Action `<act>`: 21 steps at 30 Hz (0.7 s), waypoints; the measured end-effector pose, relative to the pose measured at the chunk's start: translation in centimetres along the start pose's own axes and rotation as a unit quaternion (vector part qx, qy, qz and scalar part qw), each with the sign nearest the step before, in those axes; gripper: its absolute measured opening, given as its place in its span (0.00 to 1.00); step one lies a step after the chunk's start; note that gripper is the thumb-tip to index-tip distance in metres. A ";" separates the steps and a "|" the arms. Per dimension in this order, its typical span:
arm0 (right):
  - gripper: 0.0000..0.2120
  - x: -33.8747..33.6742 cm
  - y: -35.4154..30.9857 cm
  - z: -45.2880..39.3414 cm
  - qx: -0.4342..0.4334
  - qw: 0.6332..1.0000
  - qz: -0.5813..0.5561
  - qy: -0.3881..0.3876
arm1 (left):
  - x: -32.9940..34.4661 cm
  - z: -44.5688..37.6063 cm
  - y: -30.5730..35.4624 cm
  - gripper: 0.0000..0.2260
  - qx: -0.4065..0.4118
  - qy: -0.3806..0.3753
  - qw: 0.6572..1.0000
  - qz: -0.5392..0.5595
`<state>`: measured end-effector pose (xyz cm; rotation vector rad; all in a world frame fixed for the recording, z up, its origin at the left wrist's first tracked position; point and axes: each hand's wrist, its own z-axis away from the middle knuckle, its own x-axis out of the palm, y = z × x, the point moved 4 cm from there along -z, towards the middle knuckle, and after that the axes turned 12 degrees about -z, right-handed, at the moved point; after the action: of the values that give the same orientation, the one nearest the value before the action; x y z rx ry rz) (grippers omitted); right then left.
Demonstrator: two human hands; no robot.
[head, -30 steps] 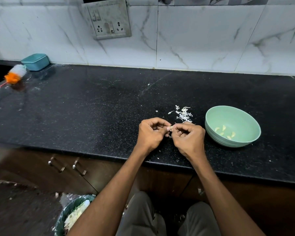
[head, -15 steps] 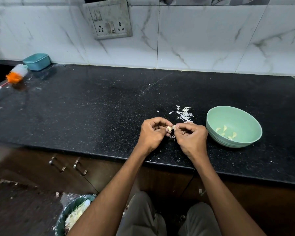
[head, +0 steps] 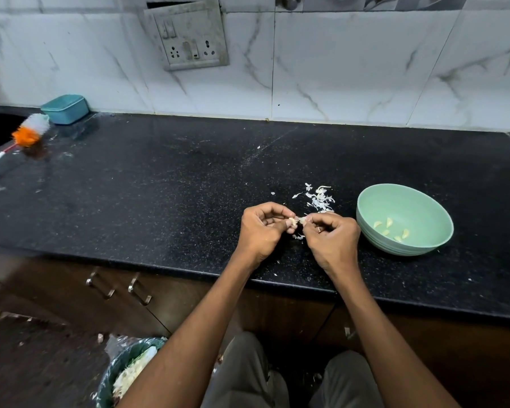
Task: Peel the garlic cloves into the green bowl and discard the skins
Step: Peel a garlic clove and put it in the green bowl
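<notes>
While my left hand (head: 264,229) pinches the garlic clove (head: 292,221) at its fingertips, my right hand (head: 333,240) closes its grip on the loose skin just beside it, above the black bench (head: 159,187). Peeled cloves (head: 390,229) lie in the green bowl (head: 404,220) right of my grip, with skins (head: 320,199) heaped just behind.

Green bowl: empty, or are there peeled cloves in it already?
Not empty. The green bowl stands upright on the counter with about five peeled cloves lying on its bottom, far from full.
</notes>
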<state>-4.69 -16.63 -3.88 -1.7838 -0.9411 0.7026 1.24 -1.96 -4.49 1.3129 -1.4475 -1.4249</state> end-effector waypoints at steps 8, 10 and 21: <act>0.13 -0.1 0.8 -0.3 0.020 0.999 0.033 0.019 | 0.1 0.1 -0.1 0.08 -0.009 -0.001 1.000 0.018; 0.16 -0.1 0.9 -0.4 0.028 0.998 0.039 0.034 | 0.1 0.1 -0.2 0.09 -0.010 0.001 1.000 0.015; 0.17 -0.3 0.3 -0.4 0.016 0.997 0.057 0.044 | 0.1 0.1 -0.3 0.06 -0.010 0.021 1.000 0.013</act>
<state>-4.45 -17.20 -3.96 -1.8354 -0.7705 0.7007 1.13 -1.94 -4.78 1.2996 -1.4149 -1.3841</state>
